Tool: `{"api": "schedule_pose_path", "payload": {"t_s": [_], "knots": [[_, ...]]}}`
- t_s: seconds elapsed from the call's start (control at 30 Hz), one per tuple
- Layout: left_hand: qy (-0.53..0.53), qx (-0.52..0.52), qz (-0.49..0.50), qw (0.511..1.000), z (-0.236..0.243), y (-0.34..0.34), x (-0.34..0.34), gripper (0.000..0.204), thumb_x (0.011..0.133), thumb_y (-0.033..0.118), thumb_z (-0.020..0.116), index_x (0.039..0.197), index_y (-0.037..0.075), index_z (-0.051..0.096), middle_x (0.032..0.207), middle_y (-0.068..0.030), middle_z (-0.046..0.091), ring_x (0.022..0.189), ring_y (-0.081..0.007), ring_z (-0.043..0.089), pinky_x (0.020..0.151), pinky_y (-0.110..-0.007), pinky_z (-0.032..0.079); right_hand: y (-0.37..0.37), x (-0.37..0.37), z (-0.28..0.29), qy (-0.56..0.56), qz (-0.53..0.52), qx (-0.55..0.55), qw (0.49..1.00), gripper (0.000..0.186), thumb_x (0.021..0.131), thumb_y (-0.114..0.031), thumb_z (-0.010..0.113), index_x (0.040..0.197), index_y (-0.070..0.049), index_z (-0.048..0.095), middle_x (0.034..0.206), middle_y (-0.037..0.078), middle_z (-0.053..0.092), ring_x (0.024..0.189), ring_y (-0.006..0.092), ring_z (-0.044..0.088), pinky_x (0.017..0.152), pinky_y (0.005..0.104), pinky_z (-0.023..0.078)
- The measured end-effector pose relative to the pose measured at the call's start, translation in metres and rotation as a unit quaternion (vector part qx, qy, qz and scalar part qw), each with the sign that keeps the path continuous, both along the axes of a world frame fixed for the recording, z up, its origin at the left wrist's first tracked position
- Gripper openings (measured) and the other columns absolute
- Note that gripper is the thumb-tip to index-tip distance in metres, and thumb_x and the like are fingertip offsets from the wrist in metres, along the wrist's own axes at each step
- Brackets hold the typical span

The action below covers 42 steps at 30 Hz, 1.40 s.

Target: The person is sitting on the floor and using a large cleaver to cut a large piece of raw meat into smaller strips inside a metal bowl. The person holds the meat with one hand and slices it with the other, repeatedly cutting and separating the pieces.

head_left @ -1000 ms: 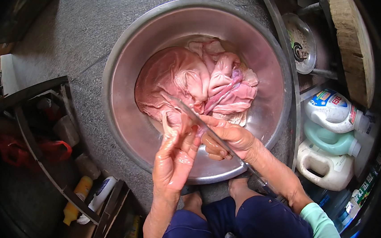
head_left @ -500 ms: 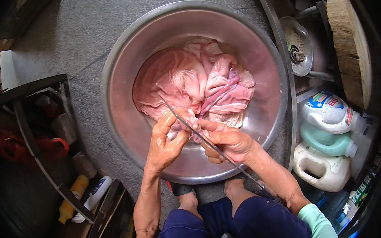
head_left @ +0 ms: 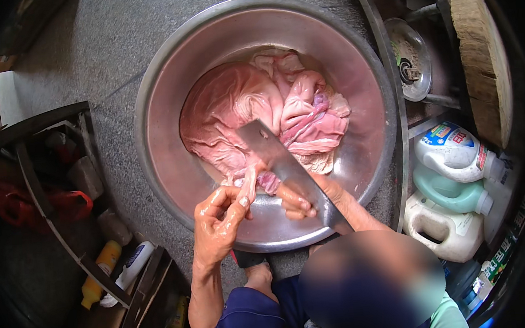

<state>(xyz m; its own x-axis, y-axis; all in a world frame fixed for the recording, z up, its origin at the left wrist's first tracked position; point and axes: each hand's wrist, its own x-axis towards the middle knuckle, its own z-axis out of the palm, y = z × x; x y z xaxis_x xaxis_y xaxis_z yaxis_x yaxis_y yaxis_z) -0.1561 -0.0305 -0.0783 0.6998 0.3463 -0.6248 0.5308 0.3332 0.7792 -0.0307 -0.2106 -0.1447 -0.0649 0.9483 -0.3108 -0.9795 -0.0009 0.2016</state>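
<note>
A wide metal basin (head_left: pixel 352 52) holds a heap of wet pink raw offal (head_left: pixel 233 98), smooth and rounded on the left, folded and purplish on the right. Near the basin's front rim, my left hand (head_left: pixel 220 219) pinches a pale strip drawn from the heap. My right hand (head_left: pixel 295 199) is beside it with curled fingers, partly covered by a broad knife blade (head_left: pixel 281 162). Slanting from the heap toward the lower right, the blade passes in front of that hand. A blurred patch hides the knife's handle, so what holds it cannot be seen.
Metal shelving on the right carries stacked plastic jugs (head_left: pixel 452 189), a clear round lid (head_left: pixel 411 60) and a thick wooden board (head_left: pixel 483 66). A low rack on the left holds a yellow bottle (head_left: pixel 101 272), a white bottle (head_left: pixel 129 273) and a red bag (head_left: pixel 62 204).
The blade has turned from edge-on to showing its flat side. My left hand has moved down toward me, stretching the strip. My right hand has come away from the strip.
</note>
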Motion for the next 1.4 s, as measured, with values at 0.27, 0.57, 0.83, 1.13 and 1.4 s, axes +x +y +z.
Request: {"api": "schedule_pose_path", "payload": {"t_s": [0.27, 0.57, 0.83, 1.13, 1.4], "knots": [[0.109, 0.062, 0.108, 0.986, 0.043, -0.013, -0.033, 0.007, 0.093, -0.004, 0.059, 0.093, -0.007, 0.066, 0.076, -0.0067, 0.069, 0.064, -0.0121, 0.066, 0.059, -0.024, 0.053, 0.02, -0.037, 0.025, -0.046, 0.12, -0.016, 0.992, 0.057, 0.1, -0.021, 0.065, 0.147, 0.002, 0.043, 0.134, 0.003, 0.057, 0.123, 0.0102, 0.053, 0.107, 0.0249, 0.038], [0.171, 0.008, 0.192, 0.966, 0.054, -0.007, -0.046, 0.01, 0.084, 0.006, 0.075, 0.082, 0.002, 0.066, 0.076, 0.0021, 0.065, 0.066, -0.0062, 0.056, 0.062, -0.023, 0.045, 0.016, -0.054, 0.004, -0.044, 0.203, 0.019, 0.978, 0.062, 0.101, -0.018, 0.063, 0.152, 0.005, 0.036, 0.149, 0.01, 0.046, 0.133, 0.0141, 0.048, 0.114, 0.0297, 0.034], [0.156, 0.068, 0.173, 0.97, 0.055, -0.013, -0.075, 0.024, 0.086, 0.003, 0.072, 0.108, 0.001, 0.061, 0.096, -0.0047, 0.062, 0.086, -0.0138, 0.057, 0.078, -0.03, 0.048, 0.044, -0.056, 0.034, -0.062, 0.178, 0.068, 0.98, 0.069, 0.101, -0.022, 0.063, 0.158, -0.004, 0.028, 0.161, 0.007, 0.034, 0.149, 0.0158, 0.028, 0.121, 0.0314, 0.02], [0.019, -0.039, 0.181, 0.982, 0.03, -0.01, -0.071, 0.006, 0.086, -0.001, 0.06, 0.082, -0.003, 0.065, 0.077, -0.0044, 0.062, 0.071, -0.0111, 0.055, 0.066, -0.025, 0.045, 0.038, -0.047, 0.025, -0.084, 0.152, 0.013, 0.985, 0.058, 0.101, -0.023, 0.064, 0.15, 0.0, 0.043, 0.14, 0.0, 0.05, 0.135, 0.0096, 0.039, 0.116, 0.0282, 0.024], [-0.052, -0.072, 0.232, 0.969, 0.024, -0.012, -0.078, 0.022, 0.086, 0.017, 0.072, 0.083, -0.003, 0.066, 0.081, -0.0107, 0.067, 0.073, -0.0166, 0.059, 0.067, -0.029, 0.044, 0.028, -0.033, 0.009, 0.047, 0.106, -0.074, 0.991, 0.054, 0.099, -0.025, 0.065, 0.147, -0.011, 0.045, 0.098, 0.005, 0.064, 0.071, 0.0128, 0.059, 0.059, 0.0248, 0.045]]}}
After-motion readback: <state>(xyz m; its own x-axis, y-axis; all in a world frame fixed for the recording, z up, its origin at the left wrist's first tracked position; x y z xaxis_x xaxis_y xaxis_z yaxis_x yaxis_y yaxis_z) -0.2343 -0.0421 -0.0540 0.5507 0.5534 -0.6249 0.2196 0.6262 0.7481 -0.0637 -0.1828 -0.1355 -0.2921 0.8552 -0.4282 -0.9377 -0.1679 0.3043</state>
